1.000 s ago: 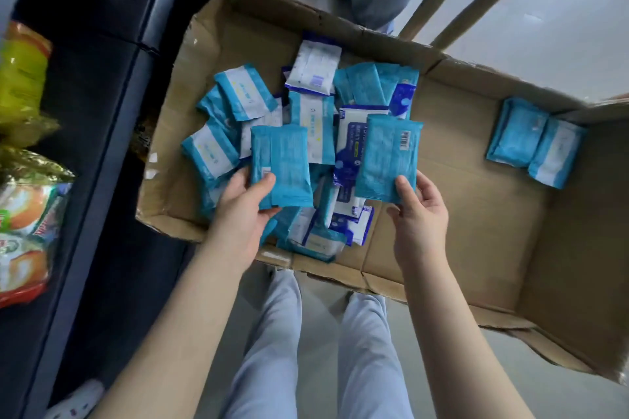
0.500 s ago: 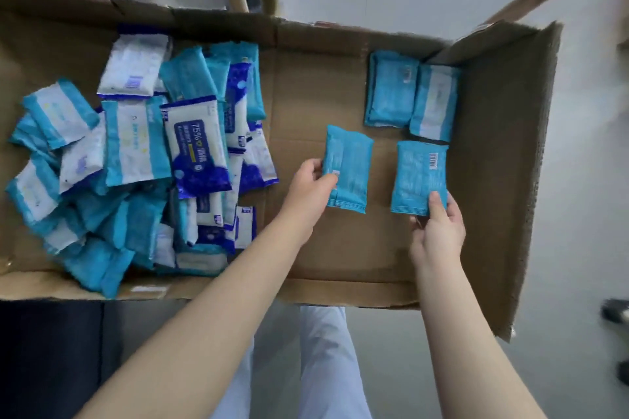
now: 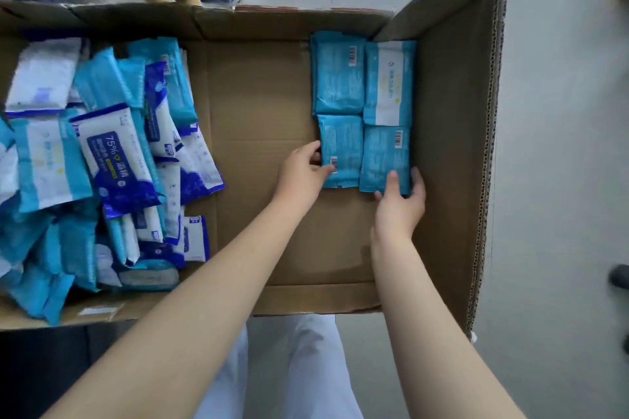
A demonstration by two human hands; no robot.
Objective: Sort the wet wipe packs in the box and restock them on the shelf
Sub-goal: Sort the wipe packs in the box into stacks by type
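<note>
Since half a second ago we have carried both teal packs to the right end of the box (image 3: 452, 119), where they now lie flat on its floor in a second row, just in front of the two already there. Our left hand (image 3: 303, 170) pinches the left pack (image 3: 342, 146) by its left edge, with the thumb on the barcode corner. Our right hand (image 3: 400, 206) grips the right pack (image 3: 383, 156) at its near end, thumb on top and fingers curled round its right side, close to the box wall. These two lie side by side, backs up. The far packs (image 3: 338, 78) sit against the back wall, one back up, the other showing its white label. At the left end lies the pile (image 3: 102, 160) of unsorted packs, teal, white and dark blue, heaped over one another.
</note>
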